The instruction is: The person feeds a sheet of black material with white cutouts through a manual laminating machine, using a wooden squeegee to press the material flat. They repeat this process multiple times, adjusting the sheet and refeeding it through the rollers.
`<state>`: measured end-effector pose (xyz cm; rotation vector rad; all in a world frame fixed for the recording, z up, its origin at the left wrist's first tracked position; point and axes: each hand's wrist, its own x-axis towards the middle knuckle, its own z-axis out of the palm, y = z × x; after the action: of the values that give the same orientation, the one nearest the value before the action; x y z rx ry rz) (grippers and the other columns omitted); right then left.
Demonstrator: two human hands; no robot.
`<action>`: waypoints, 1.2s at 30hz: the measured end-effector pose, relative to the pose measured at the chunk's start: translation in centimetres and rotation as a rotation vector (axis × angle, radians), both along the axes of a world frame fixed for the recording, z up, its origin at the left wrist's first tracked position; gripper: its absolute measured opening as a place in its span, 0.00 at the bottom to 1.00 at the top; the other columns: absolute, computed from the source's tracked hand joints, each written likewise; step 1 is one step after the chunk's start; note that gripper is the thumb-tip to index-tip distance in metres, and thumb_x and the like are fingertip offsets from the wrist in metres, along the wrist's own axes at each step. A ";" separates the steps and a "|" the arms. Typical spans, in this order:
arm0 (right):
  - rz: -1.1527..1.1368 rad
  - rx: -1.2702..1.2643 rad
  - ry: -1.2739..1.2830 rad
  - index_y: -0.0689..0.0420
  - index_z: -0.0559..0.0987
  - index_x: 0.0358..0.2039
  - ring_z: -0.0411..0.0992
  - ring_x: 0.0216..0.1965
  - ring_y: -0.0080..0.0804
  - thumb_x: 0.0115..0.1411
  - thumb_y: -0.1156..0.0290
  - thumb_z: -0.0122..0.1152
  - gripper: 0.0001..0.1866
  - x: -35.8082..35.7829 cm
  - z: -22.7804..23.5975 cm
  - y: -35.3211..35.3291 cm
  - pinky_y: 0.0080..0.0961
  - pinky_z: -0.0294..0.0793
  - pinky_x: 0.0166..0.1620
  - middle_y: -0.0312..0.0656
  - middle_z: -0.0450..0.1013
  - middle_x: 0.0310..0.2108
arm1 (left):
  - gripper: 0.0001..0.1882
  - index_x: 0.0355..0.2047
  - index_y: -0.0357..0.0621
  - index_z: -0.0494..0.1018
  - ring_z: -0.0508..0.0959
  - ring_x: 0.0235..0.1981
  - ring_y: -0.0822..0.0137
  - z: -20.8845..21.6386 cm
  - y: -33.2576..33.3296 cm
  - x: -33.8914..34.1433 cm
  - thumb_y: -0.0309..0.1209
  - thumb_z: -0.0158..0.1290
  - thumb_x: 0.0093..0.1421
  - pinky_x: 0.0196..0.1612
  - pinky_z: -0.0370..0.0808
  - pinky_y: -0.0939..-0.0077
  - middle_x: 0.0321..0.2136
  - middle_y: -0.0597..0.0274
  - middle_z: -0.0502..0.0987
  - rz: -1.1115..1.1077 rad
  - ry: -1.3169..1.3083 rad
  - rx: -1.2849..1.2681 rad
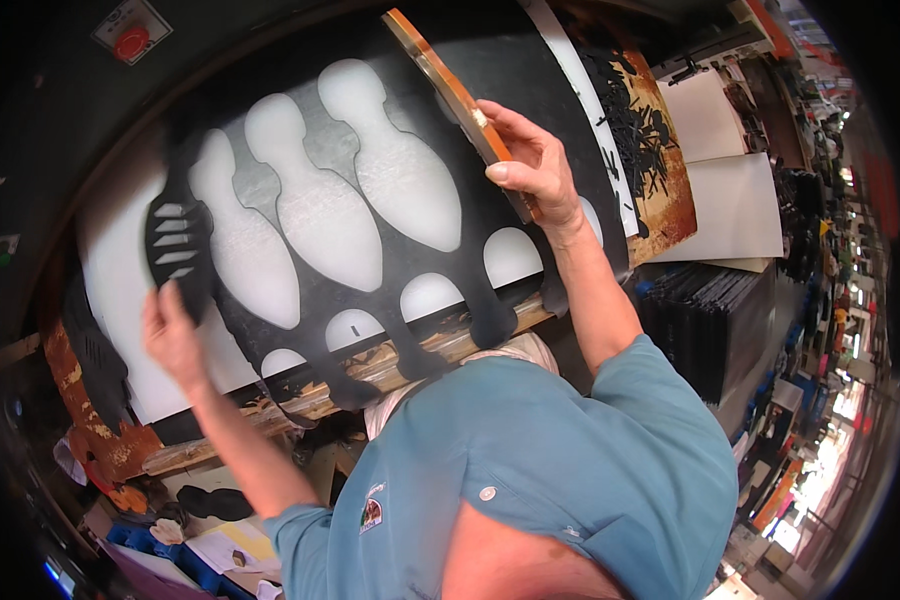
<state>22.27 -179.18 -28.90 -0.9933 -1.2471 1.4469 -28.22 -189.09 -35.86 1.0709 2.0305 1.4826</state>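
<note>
My right hand (532,165) grips a cutting die (462,105) with orange edges, held up on its side above a black sheet (410,130). Sole-shaped openings in this sheet show the white board (150,370) underneath. At the left, my left hand (177,340), somewhat blurred, has its fingers at the lower end of a black sole-shaped piece (180,225) with several slots across it. That piece is raised over the left end of the sheet. The die partly hides the sheet behind it.
Small black offcuts (635,120) litter a rusty plate at the right. Beyond its near edge stands a stack of black sheets (700,325). Slotted black pieces (98,345) lie at the far left. A red button (133,43) sits upper left. A wooden edge (320,405) runs before me.
</note>
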 end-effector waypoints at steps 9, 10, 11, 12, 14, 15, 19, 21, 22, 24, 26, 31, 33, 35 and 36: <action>-0.121 0.634 -1.086 0.53 0.81 0.62 0.67 0.63 0.59 0.39 0.61 0.79 0.44 0.9 -2.3 0.7 0.44 0.72 0.66 0.63 0.64 0.68 | 0.26 0.60 0.40 0.80 0.81 0.58 0.49 -0.6 -5.1 -20.4 0.44 0.60 0.68 0.63 0.74 0.62 0.58 0.48 0.82 0.554 1.001 -0.404; -0.126 0.652 -1.072 0.53 0.81 0.61 0.67 0.63 0.59 0.39 0.61 0.79 0.43 0.9 -2.7 0.8 0.45 0.73 0.65 0.63 0.64 0.68 | 0.26 0.60 0.40 0.80 0.80 0.59 0.49 -0.6 -4.6 -19.6 0.44 0.61 0.68 0.64 0.74 0.61 0.58 0.47 0.81 0.517 0.964 -0.329; -0.133 0.669 -1.060 0.52 0.82 0.60 0.66 0.63 0.59 0.39 0.60 0.78 0.42 1.0 -2.9 0.8 0.46 0.74 0.64 0.64 0.63 0.68 | 0.26 0.60 0.41 0.80 0.79 0.60 0.48 -0.6 -4.1 -18.3 0.44 0.61 0.67 0.64 0.73 0.61 0.59 0.47 0.81 0.493 0.915 -0.283; -0.151 0.687 -1.047 0.51 0.83 0.60 0.67 0.63 0.59 0.39 0.60 0.78 0.42 1.0 -3.1 0.8 0.46 0.75 0.63 0.64 0.63 0.68 | 0.27 0.60 0.41 0.80 0.78 0.61 0.48 -0.6 -3.5 -16.5 0.44 0.61 0.67 0.65 0.73 0.60 0.60 0.47 0.80 0.484 0.853 -0.243; -0.139 0.701 -1.040 0.53 0.82 0.60 0.68 0.62 0.59 0.39 0.61 0.78 0.42 1.1 -3.2 0.8 0.45 0.73 0.65 0.64 0.64 0.68 | 0.24 0.60 0.41 0.80 0.81 0.57 0.53 -0.5 -2.3 -11.9 0.42 0.61 0.69 0.62 0.75 0.63 0.58 0.48 0.81 0.404 0.727 -0.137; -0.148 0.714 -1.028 0.54 0.82 0.60 0.68 0.61 0.59 0.39 0.61 0.78 0.42 1.2 -3.2 0.7 0.45 0.72 0.66 0.64 0.64 0.69 | 0.23 0.60 0.41 0.80 0.81 0.56 0.55 -0.3 -2.1 -9.2 0.41 0.60 0.70 0.61 0.76 0.64 0.58 0.49 0.81 0.356 0.636 -0.060; -0.131 0.725 -1.009 0.51 0.82 0.60 0.68 0.61 0.59 0.39 0.62 0.78 0.41 1.4 -3.2 0.7 0.45 0.73 0.65 0.62 0.63 0.69 | 0.16 0.57 0.36 0.81 0.82 0.51 0.62 1.4 -3.9 4.0 0.33 0.56 0.75 0.57 0.78 0.68 0.53 0.53 0.84 -0.004 0.369 0.038; -0.138 0.719 -1.004 0.50 0.82 0.60 0.68 0.61 0.60 0.39 0.61 0.78 0.41 1.4 -3.3 0.7 0.46 0.74 0.64 0.61 0.64 0.68 | 0.11 0.48 0.34 0.82 0.83 0.39 0.67 2.3 -7.5 11.7 0.30 0.55 0.75 0.47 0.81 0.71 0.40 0.57 0.85 -0.186 0.133 0.010; -0.143 0.730 -1.004 0.50 0.82 0.60 0.68 0.60 0.60 0.39 0.61 0.78 0.41 1.4 -3.3 0.7 0.46 0.74 0.64 0.60 0.64 0.68 | 0.09 0.44 0.34 0.82 0.82 0.36 0.68 2.8 -9.2 14.9 0.27 0.56 0.75 0.43 0.81 0.70 0.36 0.58 0.84 -0.341 0.219 0.000; -0.150 0.753 -0.997 0.51 0.82 0.60 0.68 0.60 0.60 0.40 0.61 0.78 0.41 1.3 -3.5 0.7 0.46 0.74 0.64 0.60 0.64 0.67 | 0.04 0.41 0.36 0.82 0.83 0.33 0.63 2.6 -12.2 21.1 0.22 0.61 0.68 0.40 0.80 0.68 0.34 0.56 0.83 -0.514 0.159 0.115; -0.146 0.708 -1.008 0.53 0.82 0.60 0.68 0.60 0.58 0.42 0.57 0.79 0.41 1.1 -3.6 0.8 0.45 0.73 0.65 0.59 0.64 0.67 | 0.06 0.40 0.39 0.81 0.83 0.32 0.57 1.2 -12.7 24.6 0.20 0.64 0.63 0.37 0.80 0.66 0.36 0.56 0.82 -0.618 0.349 0.255; -0.360 0.802 -0.850 0.57 0.83 0.55 0.74 0.54 0.47 0.54 0.59 0.77 0.29 0.8 -3.2 0.8 0.41 0.77 0.59 0.52 0.74 0.57 | 0.07 0.37 0.41 0.78 0.83 0.32 0.52 -1.3 -13.6 26.0 0.19 0.64 0.61 0.34 0.80 0.62 0.37 0.53 0.80 -0.540 0.521 0.270; -0.443 0.743 -0.793 0.59 0.84 0.50 0.79 0.47 0.40 0.59 0.64 0.74 0.21 1.4 -1.9 0.8 0.36 0.80 0.53 0.46 0.79 0.48 | 0.06 0.37 0.41 0.78 0.83 0.32 0.51 -1.7 -13.9 25.8 0.20 0.64 0.62 0.33 0.80 0.61 0.38 0.51 0.80 -0.510 0.539 0.268; -0.566 0.752 -0.462 0.60 0.85 0.38 0.78 0.34 0.26 0.66 0.71 0.69 0.06 2.7 0.0 0.3 0.23 0.78 0.41 0.38 0.79 0.33 | 0.06 0.37 0.41 0.77 0.82 0.31 0.51 -1.9 -14.1 25.8 0.20 0.64 0.63 0.33 0.80 0.60 0.37 0.50 0.80 -0.473 0.547 0.267; -0.597 0.784 -0.473 0.61 0.84 0.37 0.76 0.33 0.26 0.67 0.71 0.68 0.06 3.8 1.4 0.3 0.24 0.77 0.39 0.38 0.78 0.32 | 0.06 0.38 0.40 0.76 0.82 0.31 0.50 -2.0 -14.2 25.9 0.21 0.63 0.64 0.32 0.79 0.59 0.37 0.50 0.79 -0.466 0.568 0.270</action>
<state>26.12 -178.87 -27.51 -1.0339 -1.4951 0.2067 -2.34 -203.25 -37.87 2.1053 1.7338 1.3179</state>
